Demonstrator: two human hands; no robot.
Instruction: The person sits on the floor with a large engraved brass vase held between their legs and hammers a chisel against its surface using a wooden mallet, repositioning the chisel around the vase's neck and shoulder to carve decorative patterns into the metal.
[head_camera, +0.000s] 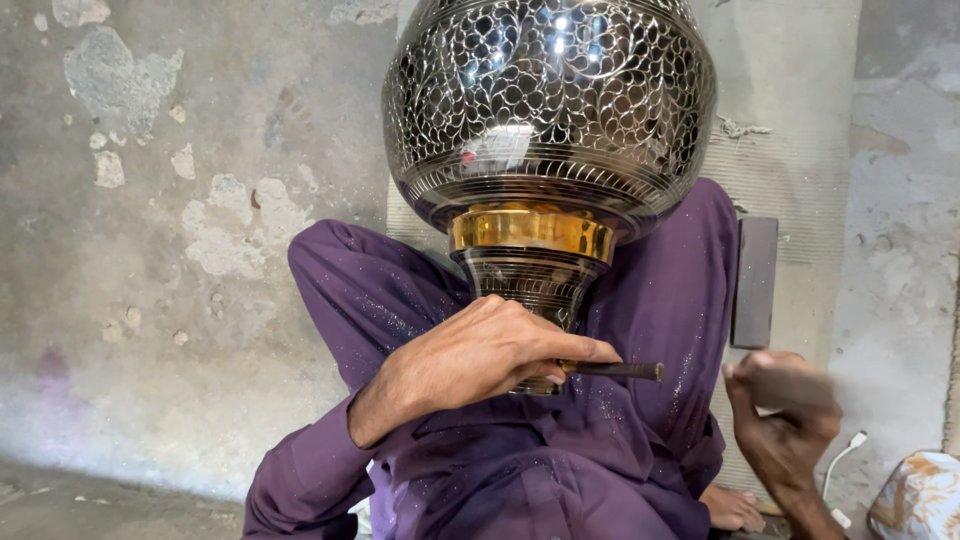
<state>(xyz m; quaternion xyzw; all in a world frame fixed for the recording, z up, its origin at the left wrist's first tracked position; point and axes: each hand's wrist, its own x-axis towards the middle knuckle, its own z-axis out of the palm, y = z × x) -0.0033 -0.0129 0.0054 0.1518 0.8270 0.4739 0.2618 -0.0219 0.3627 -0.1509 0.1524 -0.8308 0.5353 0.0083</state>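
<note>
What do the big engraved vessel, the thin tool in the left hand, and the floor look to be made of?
Engraved vessel: apparently metal, polished and silvery, with bright reflections, cut floral patterns and a plain golden, brass-like band.
Thin tool in the left hand: a dark, dull rod, probably steel or iron.
Floor: grey, patchy and chipped, likely concrete.

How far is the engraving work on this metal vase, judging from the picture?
Done, it seems: the vase body is covered with dense cut floral pattern, and its lower bands are lined. In hand: the left hand holds a thin dark tool against the vase foot, while the right hand is blurred, gripping something I cannot identify. Left, perhaps: the gold band looks plain and smooth.
</note>
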